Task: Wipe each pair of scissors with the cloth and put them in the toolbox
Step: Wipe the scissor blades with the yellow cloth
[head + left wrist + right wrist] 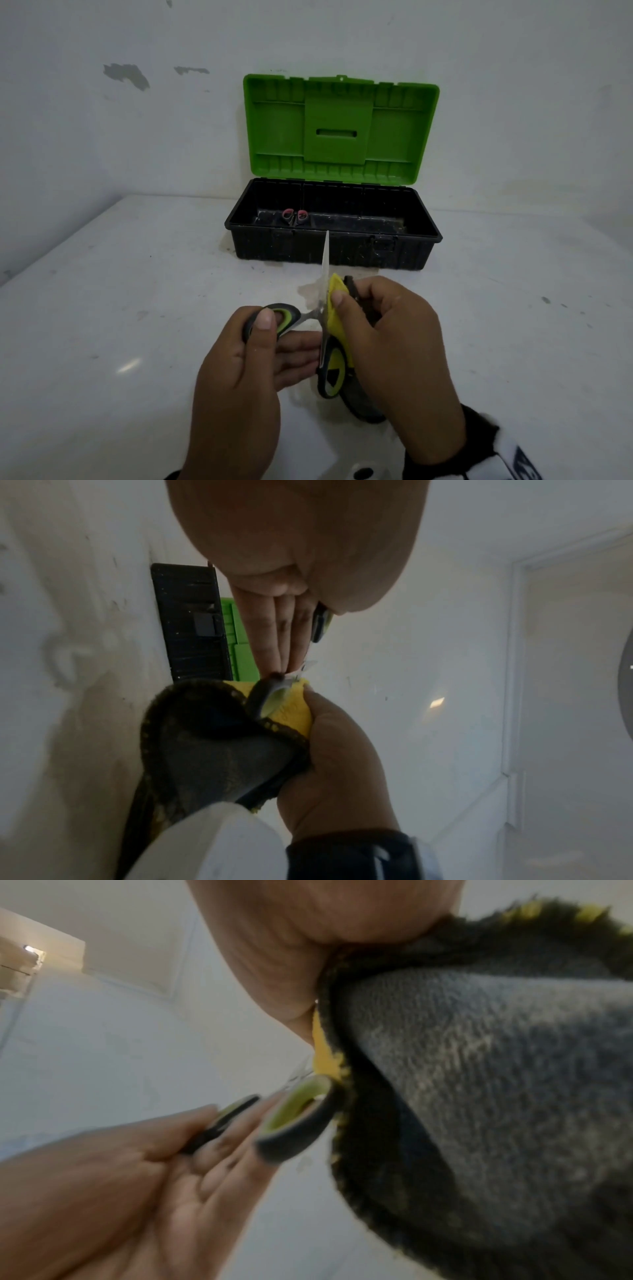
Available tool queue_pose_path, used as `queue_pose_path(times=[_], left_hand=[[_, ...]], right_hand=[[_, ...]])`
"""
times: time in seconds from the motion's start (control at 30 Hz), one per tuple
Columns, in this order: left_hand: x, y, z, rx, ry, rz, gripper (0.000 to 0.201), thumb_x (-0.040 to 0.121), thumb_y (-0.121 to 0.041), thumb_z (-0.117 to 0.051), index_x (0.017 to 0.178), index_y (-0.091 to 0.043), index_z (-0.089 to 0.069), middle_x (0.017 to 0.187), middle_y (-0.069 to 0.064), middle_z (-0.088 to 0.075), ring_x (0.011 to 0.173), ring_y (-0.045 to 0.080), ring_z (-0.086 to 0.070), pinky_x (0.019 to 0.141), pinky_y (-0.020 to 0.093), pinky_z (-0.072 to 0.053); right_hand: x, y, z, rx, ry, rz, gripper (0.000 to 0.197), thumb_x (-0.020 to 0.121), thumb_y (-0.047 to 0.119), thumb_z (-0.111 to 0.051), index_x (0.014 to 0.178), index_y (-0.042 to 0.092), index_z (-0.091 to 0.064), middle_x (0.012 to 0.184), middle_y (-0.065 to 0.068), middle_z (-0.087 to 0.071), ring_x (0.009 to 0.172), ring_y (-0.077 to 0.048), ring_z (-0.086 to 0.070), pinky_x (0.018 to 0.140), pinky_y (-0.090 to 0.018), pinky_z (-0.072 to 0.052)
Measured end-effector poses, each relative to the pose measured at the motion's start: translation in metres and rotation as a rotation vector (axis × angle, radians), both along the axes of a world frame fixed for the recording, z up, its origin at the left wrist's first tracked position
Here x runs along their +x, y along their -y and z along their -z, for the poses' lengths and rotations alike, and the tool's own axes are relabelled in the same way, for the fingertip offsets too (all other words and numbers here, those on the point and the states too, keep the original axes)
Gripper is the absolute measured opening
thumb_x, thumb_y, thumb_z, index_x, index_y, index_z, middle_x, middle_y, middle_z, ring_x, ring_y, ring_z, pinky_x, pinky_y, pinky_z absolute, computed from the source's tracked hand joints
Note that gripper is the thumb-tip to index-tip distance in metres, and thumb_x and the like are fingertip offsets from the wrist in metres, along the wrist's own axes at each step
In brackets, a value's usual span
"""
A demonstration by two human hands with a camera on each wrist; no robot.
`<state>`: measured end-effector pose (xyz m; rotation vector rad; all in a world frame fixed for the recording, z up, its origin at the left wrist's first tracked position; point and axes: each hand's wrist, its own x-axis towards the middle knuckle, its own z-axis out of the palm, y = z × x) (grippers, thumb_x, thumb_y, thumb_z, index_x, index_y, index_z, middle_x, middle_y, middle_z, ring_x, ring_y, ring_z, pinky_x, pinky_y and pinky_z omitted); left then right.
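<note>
The left hand (239,363) grips 1 grey-and-green handle loop of the open scissors (323,308) — thumb pressed on top, fingers beneath. The right hand (394,346) pinches the yellow-and-grey cloth (337,308) against a blade, near the middle of the white surface (137,308). Beyond, the toolbox (334,246) stands open (green lid upright); 1 pink-handled pair (295,216) lies inside, at its left.

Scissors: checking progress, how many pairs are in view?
2: green-handled scissors in the left hand, wiped with the cloth; small pink-handled scissors in the toolbox. Its near wall may hide more.
</note>
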<state>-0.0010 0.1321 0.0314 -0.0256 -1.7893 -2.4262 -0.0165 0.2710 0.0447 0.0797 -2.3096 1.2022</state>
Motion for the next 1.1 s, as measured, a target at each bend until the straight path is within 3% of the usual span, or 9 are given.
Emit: queue_pose_path(times=[0.2,0.37,0.47,0.57,0.7,0.93,1.1], left_hand=[[0.001,0.002,-0.002,-0.006,-0.033,-0.002,0.039,0.08,-0.039,-0.043,0.093,-0.006,-0.06,0.073,0.016,-0.075,0.069,0.03,-0.075,0.055,0.031,-0.06],[0.001,0.003,-0.003,-0.006,-0.029,0.0,0.04,0.08,-0.039,-0.042,0.094,-0.006,-0.06,0.073,0.017,-0.075,0.067,0.032,-0.075,0.053,0.031,-0.06],[0.002,0.003,-0.006,0.0,-0.04,-0.011,0.038,0.08,-0.037,-0.042,0.091,-0.005,-0.059,0.07,0.018,-0.075,0.064,0.032,-0.074,0.052,0.03,-0.059],[0.003,0.003,-0.006,-0.014,-0.055,-0.035,0.038,0.081,-0.037,-0.042,0.09,-0.004,-0.06,0.07,0.017,-0.075,0.064,0.033,-0.074,0.051,0.029,-0.059],[0.001,0.004,-0.005,-0.048,-0.07,-0.052,0.035,0.092,-0.04,-0.057,0.092,-0.005,-0.06,0.072,0.016,-0.075,0.067,0.032,-0.075,0.054,0.032,-0.06],[0.0,0.011,0.0,-0.185,-0.161,-0.018,0.035,0.087,-0.039,-0.042,0.092,-0.01,-0.062,0.076,0.011,-0.077,0.071,0.03,-0.076,0.062,0.038,-0.062],[-0.001,0.011,-0.001,-0.227,-0.194,-0.024,0.035,0.087,-0.038,-0.041,0.093,-0.011,-0.062,0.075,0.009,-0.077,0.07,0.028,-0.075,0.06,0.036,-0.062]], right_hand=[[-0.008,-0.011,-0.005,-0.035,-0.037,0.074,0.012,0.089,0.029,-0.068,0.079,0.034,-0.065,0.068,0.02,-0.063,0.076,0.005,-0.06,0.061,-0.005,-0.043],[0.003,-0.001,-0.005,-0.004,0.005,-0.012,0.012,0.089,0.035,-0.066,0.079,0.029,-0.068,0.069,0.014,-0.066,0.072,-0.001,-0.062,0.063,-0.015,-0.05],[-0.005,-0.014,-0.005,0.028,-0.009,0.064,0.011,0.089,0.035,-0.066,0.08,0.03,-0.068,0.069,0.017,-0.063,0.076,0.002,-0.059,0.061,-0.007,-0.044],[-0.011,-0.021,-0.006,0.02,-0.023,0.13,0.015,0.089,0.034,-0.068,0.075,0.027,-0.066,0.064,0.015,-0.062,0.072,-0.001,-0.059,0.055,-0.007,-0.04],[0.0,-0.005,-0.006,0.01,-0.028,0.04,0.011,0.089,0.034,-0.066,0.08,0.028,-0.068,0.07,0.015,-0.065,0.073,-0.001,-0.061,0.062,-0.013,-0.047],[-0.015,-0.025,-0.008,0.002,0.037,0.146,0.016,0.088,0.035,-0.069,0.074,0.027,-0.066,0.065,0.013,-0.062,0.073,0.001,-0.058,0.055,-0.009,-0.042],[-0.003,-0.007,-0.01,-0.004,0.017,0.055,0.013,0.087,0.037,-0.067,0.077,0.029,-0.067,0.067,0.015,-0.063,0.072,0.0,-0.059,0.06,-0.013,-0.047]])
